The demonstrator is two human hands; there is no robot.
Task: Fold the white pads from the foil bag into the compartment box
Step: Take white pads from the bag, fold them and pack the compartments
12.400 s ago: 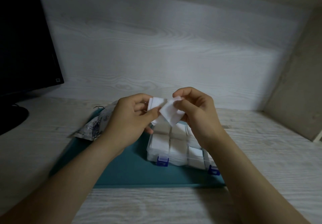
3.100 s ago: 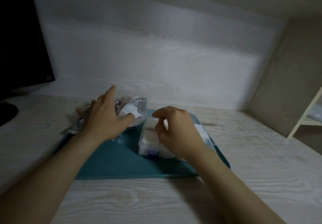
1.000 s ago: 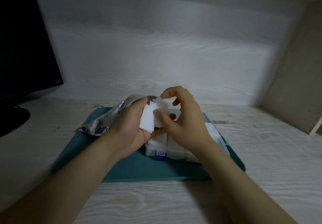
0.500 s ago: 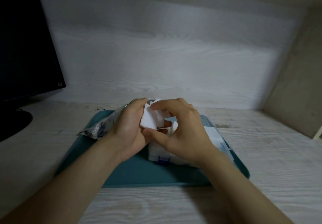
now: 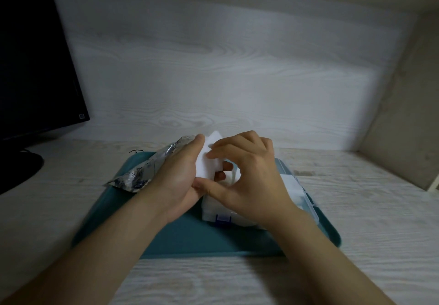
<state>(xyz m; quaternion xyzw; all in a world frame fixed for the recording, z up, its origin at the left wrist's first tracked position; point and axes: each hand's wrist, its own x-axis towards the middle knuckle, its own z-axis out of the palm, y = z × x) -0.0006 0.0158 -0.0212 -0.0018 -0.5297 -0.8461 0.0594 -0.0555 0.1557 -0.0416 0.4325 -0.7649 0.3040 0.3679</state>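
- The white pad [image 5: 209,162] is held up between both hands, just above the near-left part of the compartment box [image 5: 293,184]. Keeping it there probably means only a short drop into a cell once it is folded.
- The left hand [image 5: 179,179] cups the pad from the left, thumb along its upper edge and fingers curled behind it. It seems to act as the backing that the fold is made against.
- The right hand [image 5: 248,176] pinches the pad, forefinger on its front face and thumb at its lower edge, the other fingers curled. I judge this to be the hand working the crease.
- The clear box sits on the right half of the teal tray [image 5: 180,240], with a blue latch [image 5: 223,219] on its near side. White shows through its walls, but the hands hide which cells are filled.
- The foil bag [image 5: 145,173] lies at the tray's far-left corner, partly behind the left hand and within easy reach for the next pad.
- The dark print on the bag is too blurred to read.
- A dark monitor [image 5: 35,67] stands far left on the desk [image 5: 368,209]. The small square mark at its lower corner is illegible.
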